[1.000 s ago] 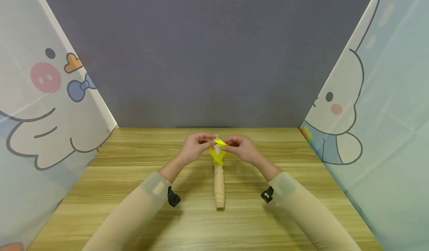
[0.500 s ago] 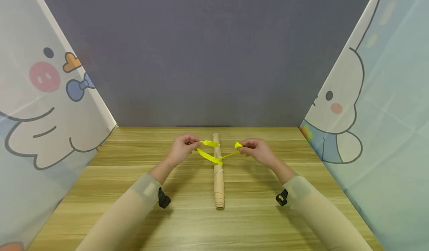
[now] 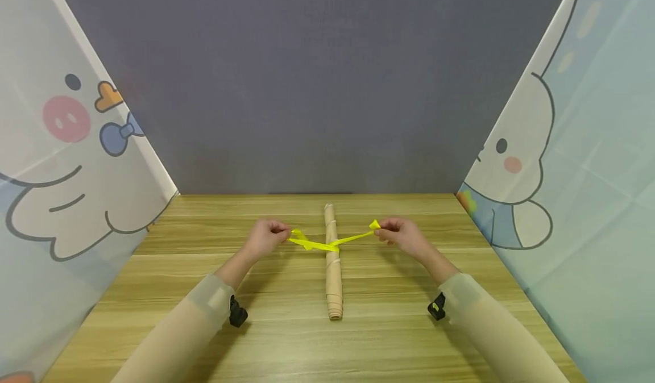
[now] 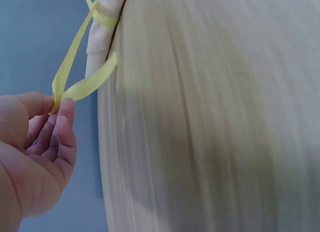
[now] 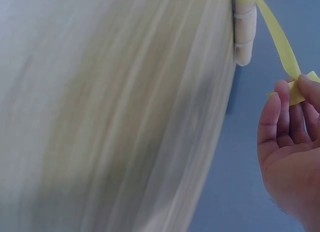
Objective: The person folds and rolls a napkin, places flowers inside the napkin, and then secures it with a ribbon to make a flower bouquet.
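A beige rolled-up sheet [image 3: 334, 286] lies lengthwise on the wooden table. Round its middle runs a yellow ribbon [image 3: 322, 246], crossed on top of the roll, with both ends drawn out sideways. My left hand [image 3: 265, 237] pinches the left end between thumb and fingertips; in the left wrist view a loose tail of the ribbon [image 4: 92, 84] sticks out past the grip. The other end is pinched by my right hand [image 3: 404, 236], and a short tail of ribbon [image 5: 297, 94] shows at those fingertips. The right-hand stretch looks taut and narrow.
The wooden table [image 3: 286, 343] reaches back to a grey panel [image 3: 317, 87]. Cartoon-printed cloth walls stand at the left [image 3: 112, 201] and right [image 3: 588, 218]. A black wrist device [image 3: 237, 312] sits by the left cuff, another wrist device [image 3: 436, 307] by the right.
Both hands were close together over the roll, handling the ribbon. They have since moved apart to either side, drawing the ribbon ends outward and tightening the crossing onto the roll.
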A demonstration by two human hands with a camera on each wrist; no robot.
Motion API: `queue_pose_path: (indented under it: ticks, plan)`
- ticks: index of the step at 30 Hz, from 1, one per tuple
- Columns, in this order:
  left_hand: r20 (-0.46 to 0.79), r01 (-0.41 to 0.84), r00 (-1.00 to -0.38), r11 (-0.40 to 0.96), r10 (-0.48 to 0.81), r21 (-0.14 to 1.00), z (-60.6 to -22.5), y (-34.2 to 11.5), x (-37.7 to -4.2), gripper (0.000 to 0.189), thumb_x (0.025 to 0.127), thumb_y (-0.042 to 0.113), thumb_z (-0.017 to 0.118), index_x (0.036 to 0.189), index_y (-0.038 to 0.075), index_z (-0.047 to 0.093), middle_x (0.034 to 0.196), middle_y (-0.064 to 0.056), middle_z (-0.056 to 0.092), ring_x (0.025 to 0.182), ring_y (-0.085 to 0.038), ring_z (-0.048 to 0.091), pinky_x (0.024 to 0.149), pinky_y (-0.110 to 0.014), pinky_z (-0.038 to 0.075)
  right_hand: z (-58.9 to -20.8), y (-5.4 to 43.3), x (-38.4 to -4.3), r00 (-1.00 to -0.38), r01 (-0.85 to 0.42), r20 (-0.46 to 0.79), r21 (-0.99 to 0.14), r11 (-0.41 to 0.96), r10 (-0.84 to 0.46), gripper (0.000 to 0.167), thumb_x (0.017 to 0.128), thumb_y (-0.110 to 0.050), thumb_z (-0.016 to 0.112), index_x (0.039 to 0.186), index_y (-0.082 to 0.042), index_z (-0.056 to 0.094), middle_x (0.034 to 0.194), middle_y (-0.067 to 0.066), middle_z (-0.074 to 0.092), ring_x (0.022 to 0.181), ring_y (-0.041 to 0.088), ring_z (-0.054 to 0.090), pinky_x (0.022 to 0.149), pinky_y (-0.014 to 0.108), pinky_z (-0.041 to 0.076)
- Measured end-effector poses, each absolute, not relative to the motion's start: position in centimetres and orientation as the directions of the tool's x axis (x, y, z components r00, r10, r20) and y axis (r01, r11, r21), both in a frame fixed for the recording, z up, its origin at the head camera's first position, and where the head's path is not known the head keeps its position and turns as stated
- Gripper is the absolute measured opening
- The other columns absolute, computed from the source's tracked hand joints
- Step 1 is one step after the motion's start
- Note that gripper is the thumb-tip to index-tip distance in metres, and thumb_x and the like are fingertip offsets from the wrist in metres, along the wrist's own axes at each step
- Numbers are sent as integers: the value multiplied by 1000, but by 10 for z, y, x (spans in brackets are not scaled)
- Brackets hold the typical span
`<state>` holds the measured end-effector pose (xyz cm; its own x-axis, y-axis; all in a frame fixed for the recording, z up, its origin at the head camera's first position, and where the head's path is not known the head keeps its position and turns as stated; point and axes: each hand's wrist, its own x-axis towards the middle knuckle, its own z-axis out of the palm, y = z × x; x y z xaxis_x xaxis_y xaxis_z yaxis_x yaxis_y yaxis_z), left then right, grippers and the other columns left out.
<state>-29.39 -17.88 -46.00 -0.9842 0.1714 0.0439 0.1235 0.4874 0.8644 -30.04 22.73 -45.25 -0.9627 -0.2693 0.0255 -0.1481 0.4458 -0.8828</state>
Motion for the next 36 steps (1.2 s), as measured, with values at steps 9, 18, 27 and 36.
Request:
queue_pose_path:
  ticks: [9, 18, 27, 36]
  plan:
    - [3, 96, -985, 529, 174, 843, -467, -185, -289, 17, 106, 10, 71, 113, -3, 81, 96, -19, 79, 89, -31, 75, 71, -32, 60, -461, 231, -301, -968, -143, 25, -875, 464, -250, 24, 107, -19, 74, 117, 3, 76, 107, 25, 75, 91, 24, 70, 75, 35, 61]
    - [-15, 145, -954, 507, 299, 850, -467, -193, -289, 18, 108, 9, 66, 119, -2, 76, 99, -22, 76, 88, -33, 74, 68, -31, 55, -463, 232, -302, -970, -135, 25, -883, 449, -242, 23, 106, -17, 74, 116, 3, 75, 107, 27, 74, 88, 20, 70, 74, 35, 62]
    - [-18, 154, -945, 491, 328, 858, -463, -199, -294, 21, 109, 14, 70, 121, -1, 78, 107, -22, 77, 92, -38, 74, 78, -44, 64, -458, 231, -302, -970, -121, 21, -905, 407, -241, 27, 106, -21, 74, 118, 4, 74, 99, 14, 76, 90, 24, 71, 77, 38, 64]
    - [-55, 135, -935, 498, 350, 857, -459, -203, -294, 18, 104, 17, 78, 111, 0, 81, 96, -18, 80, 84, -30, 75, 69, -33, 60, -445, 224, -304, -969, -146, 56, -913, 381, -239, 29, 107, -25, 75, 122, 0, 77, 94, -3, 76, 94, 30, 73, 84, 48, 65]
